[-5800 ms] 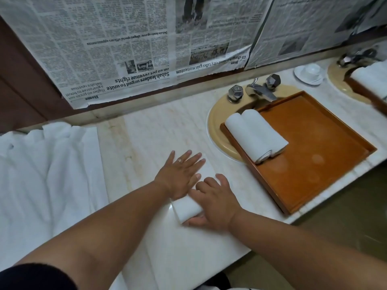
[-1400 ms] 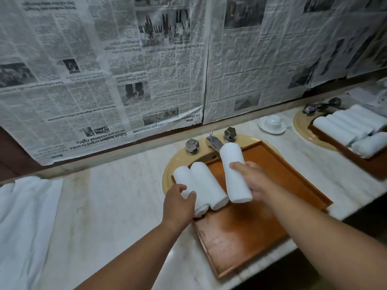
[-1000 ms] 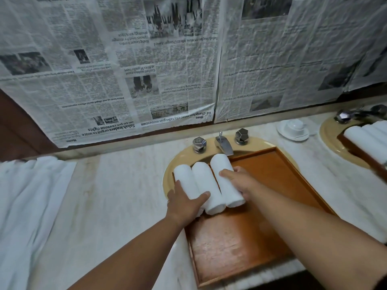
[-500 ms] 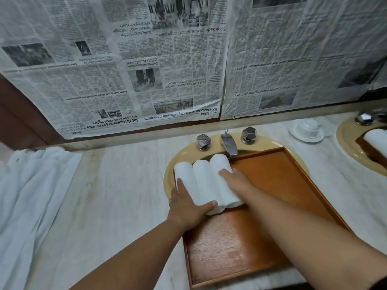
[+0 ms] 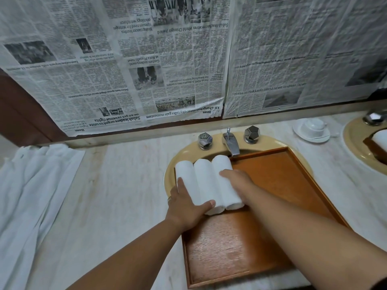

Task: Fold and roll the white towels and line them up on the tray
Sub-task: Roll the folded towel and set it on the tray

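My left hand (image 5: 184, 206) lies spread against the near left corner of three rolled white towels. Its fingers run almost straight along the outer side of the leftmost roll (image 5: 185, 174), and its thumb stretches across the near ends of that roll and the middle roll (image 5: 204, 176). It presses on them rather than closing round them, and a thin ring (image 5: 169, 198) shows on one finger. My right hand (image 5: 236, 181) rests on the rightmost roll (image 5: 222, 166) with its fingers laid flat over the top and right side, and it grasps nothing. The three rolls lie side by side, touching along their lengths, at the left end of the shallow brown wooden tray (image 5: 282, 185). The tray sits across a round yellow wash basin (image 5: 184, 151), its near edge over the pale marble counter (image 5: 125, 195). Behind the rolls a chrome tap (image 5: 231, 143) stands between two faceted metal knobs (image 5: 204, 140). A loose heap of white cloth (image 5: 31, 185) lies on the counter well to the left. Sheets of newspaper (image 5: 146, 70) cover the wall behind. Near the right edge a white cup on a saucer (image 5: 312, 128) sits beside a second yellow basin (image 5: 356, 143), where part of another white towel (image 5: 380, 139) shows.
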